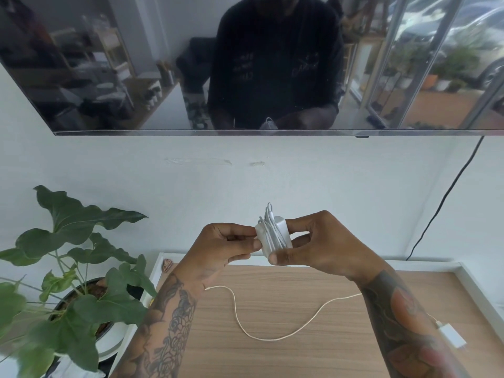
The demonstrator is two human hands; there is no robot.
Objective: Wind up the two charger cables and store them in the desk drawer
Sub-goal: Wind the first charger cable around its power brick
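At the far left, beside the desk's left edge, a leafy plant (pixel 71 271) stands in a dark pot on a white base. The desk (pixel 300 358) has a light wood top with a white raised rim, and it sits against a pale wall. Near its back left corner lies a small brownish object, too small to identify.

Your left hand (pixel 221 249) is raised above the back edge of the desk, fingers curled, its fingertips pinching the left side of a white charger (pixel 274 237). A white cable is wound in several loops around this charger, and a small loop sticks up above it. Your right hand (pixel 324 244) grips the charger from the right, thumb underneath and fingers curled behind it. Both forearms are tattooed.

Below your hands, a second cable (pixel 261 330) lies loose on the desk. One end rests near your left wrist; the cable curves down toward the middle of the desk, then rises to the right and passes under your right forearm. It ends at a small white plug (pixel 451 336) near the right edge.

Above, a dark screen (pixel 245 64) hangs on the wall, reflecting a person and the room. A black cord (pixel 447 197) runs down the wall at the right.
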